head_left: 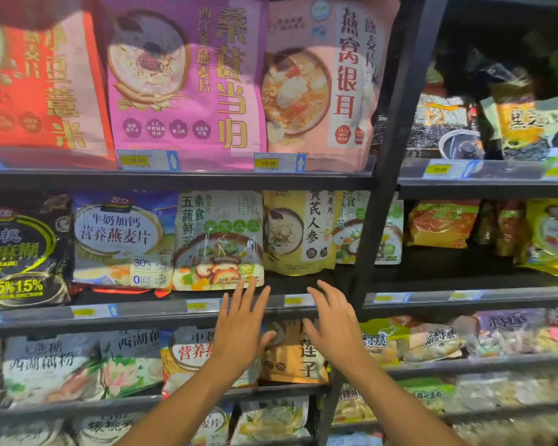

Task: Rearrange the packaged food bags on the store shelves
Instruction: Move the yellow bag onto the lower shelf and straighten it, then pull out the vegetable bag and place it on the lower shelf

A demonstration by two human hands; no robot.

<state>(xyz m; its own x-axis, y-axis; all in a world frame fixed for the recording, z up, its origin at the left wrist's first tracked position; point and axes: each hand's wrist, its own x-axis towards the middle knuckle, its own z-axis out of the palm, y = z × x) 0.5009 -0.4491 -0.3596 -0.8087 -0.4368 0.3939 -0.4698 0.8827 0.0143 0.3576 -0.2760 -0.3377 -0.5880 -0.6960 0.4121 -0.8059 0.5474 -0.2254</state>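
Both my hands reach toward the middle shelf (161,312). My left hand (244,323) is open, fingers spread, its fingertips just below the white vegetable oatmeal bag (218,239). My right hand (334,320) is open too, below the yellow ginseng oatmeal bag (298,231), which stands further back on the shelf. Neither hand holds anything. A second white vegetable bag (351,226) stands to the right, partly behind the yellow one and the dark upright post (390,156).
Large red (39,82), purple (187,75) and pink bags (322,75) fill the top shelf. A blue milk oatmeal bag (120,236) and a black sesame bag (20,252) stand left. More bags sit on lower shelves and in the right bay.
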